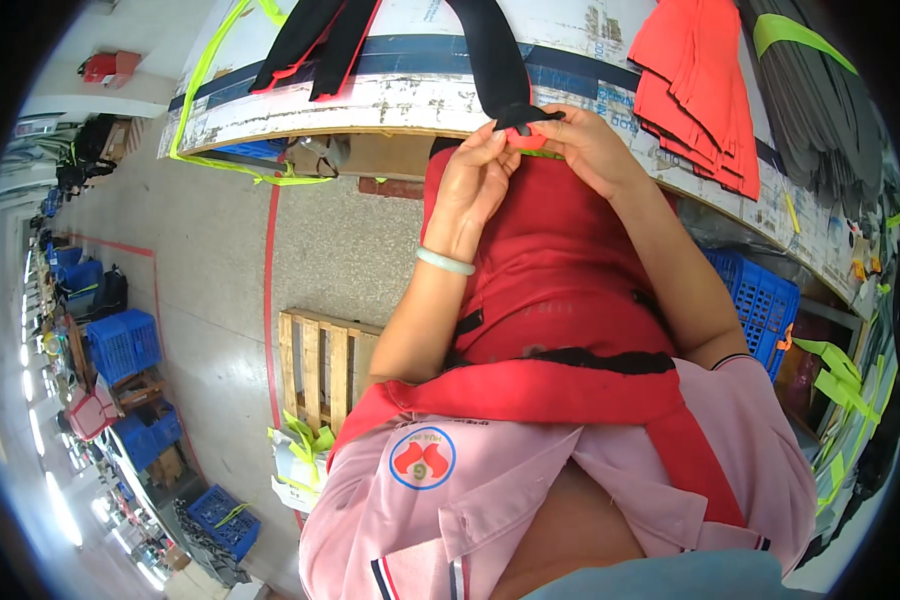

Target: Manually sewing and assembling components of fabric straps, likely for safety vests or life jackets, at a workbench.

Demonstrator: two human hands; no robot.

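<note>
A long black fabric strip (490, 60) with a coral-red reverse runs over the near edge of the worktable (420, 95) towards me. Its near end is folded between my two hands, above my red apron. On the left, my left hand (480, 170) pinches the coral-red side with thumb and fingers. My right hand (592, 150) grips the black edge at the other side of the fold. More black strips with red edges (340, 50) lie at the table's far left. Anything small inside the fold is hidden by my fingers.
A pile of coral-red fabric pieces (695, 90) and a grey fabric stack with a lime band (815, 110) lie on the right. A lime strip (192, 90) hangs at the table's left end. Blue crates (755, 300) and a wooden pallet (313, 365) stand below.
</note>
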